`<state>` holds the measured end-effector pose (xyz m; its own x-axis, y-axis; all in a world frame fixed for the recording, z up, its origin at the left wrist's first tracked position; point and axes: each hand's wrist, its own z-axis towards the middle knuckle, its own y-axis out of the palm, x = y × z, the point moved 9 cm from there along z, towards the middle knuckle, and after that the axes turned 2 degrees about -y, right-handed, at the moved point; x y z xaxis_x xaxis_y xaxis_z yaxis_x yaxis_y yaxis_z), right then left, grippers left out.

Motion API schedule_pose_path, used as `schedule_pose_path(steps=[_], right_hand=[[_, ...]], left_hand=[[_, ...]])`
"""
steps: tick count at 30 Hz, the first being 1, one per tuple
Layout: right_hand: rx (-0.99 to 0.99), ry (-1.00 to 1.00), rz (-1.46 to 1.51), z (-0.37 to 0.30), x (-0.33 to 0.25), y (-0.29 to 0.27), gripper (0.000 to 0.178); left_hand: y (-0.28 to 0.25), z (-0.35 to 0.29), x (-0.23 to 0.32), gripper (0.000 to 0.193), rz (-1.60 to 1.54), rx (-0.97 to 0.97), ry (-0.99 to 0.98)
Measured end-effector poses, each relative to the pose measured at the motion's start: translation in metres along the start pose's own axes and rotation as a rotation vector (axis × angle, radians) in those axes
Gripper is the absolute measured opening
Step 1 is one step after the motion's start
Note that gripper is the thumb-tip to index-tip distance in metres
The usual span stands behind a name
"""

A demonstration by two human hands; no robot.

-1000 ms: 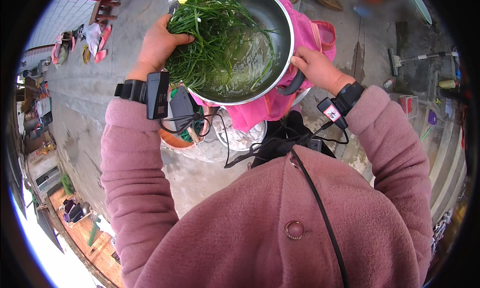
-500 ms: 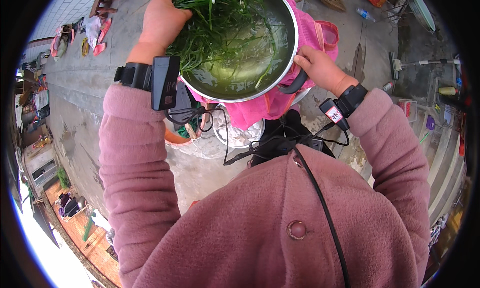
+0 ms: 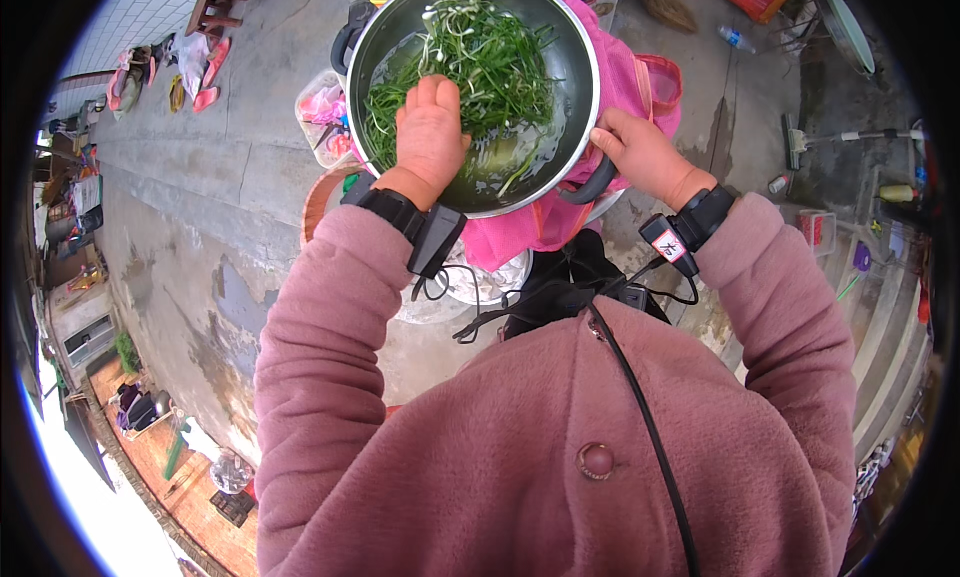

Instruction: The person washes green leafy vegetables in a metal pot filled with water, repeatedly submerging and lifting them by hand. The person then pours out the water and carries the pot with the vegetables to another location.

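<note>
A wide dark pot (image 3: 480, 199) with a pale metal rim holds shallow water and a heap of thin green onions (image 3: 500, 67) with white bulb ends. My left hand (image 3: 430, 132) is inside the pot, its fingers curled down into the greens at the near left; the fingertips are hidden among them. With the thumb at the rim, my right hand (image 3: 640, 147) grips the pot's right side beside its black handle (image 3: 590, 180). The fingers under the rim are partly hidden. Pink mesh cloth (image 3: 640, 82) lies beneath and beside the pot.
Left of the pot stands a clear container (image 3: 318, 117) with pink items. Black cables (image 3: 480, 322) hang between my wrists and lap. A plastic bottle (image 3: 737, 39), a floor squeegee (image 3: 793, 142) and a pale green basin (image 3: 845, 32) are at the right; pink slippers (image 3: 214, 67) are at the far left.
The greens, bunched at the pot's left edge under my left hand, now lie heaped inside it. My left hand has moved right and nearer, into the pot. My right hand stays at the rim.
</note>
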<state>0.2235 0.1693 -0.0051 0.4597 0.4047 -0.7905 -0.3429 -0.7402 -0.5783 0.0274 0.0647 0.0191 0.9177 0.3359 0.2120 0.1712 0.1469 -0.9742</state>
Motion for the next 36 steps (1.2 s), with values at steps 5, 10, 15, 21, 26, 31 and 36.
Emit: schedule_pose_path(steps=[5, 10, 15, 21, 26, 31, 36], right_hand=[[-0.015, 0.011, 0.032, 0.001, 0.000, 0.001, 0.022], [-0.007, 0.004, 0.036, 0.000, -0.002, 0.000, 0.020], [0.004, 0.007, 0.063, 0.000, -0.001, 0.000, 0.020], [-0.005, 0.014, 0.052, 0.000, 0.000, 0.000, 0.021], [0.001, 0.014, 0.034, 0.000, 0.003, 0.002, 0.021], [0.001, -0.006, 0.061, 0.000, 0.004, 0.003, 0.019], [0.007, -0.007, 0.049, 0.001, 0.002, 0.001, 0.021]], left_hand=[[0.031, -0.019, 0.017, 0.080, -0.024, -0.250, 0.066], [0.000, -0.005, 0.018, 0.052, -0.232, -0.193, 0.165], [-0.031, 0.020, -0.029, 0.019, -0.208, 0.126, 0.051], [0.012, 0.050, -0.096, 0.035, -0.217, 0.031, -0.114], [0.057, 0.064, -0.134, 0.075, -0.222, -0.129, -0.320], [0.078, 0.072, -0.128, 0.093, -0.270, -0.303, -0.314], [0.100, 0.056, -0.094, 0.091, -0.275, -0.505, -0.308]])
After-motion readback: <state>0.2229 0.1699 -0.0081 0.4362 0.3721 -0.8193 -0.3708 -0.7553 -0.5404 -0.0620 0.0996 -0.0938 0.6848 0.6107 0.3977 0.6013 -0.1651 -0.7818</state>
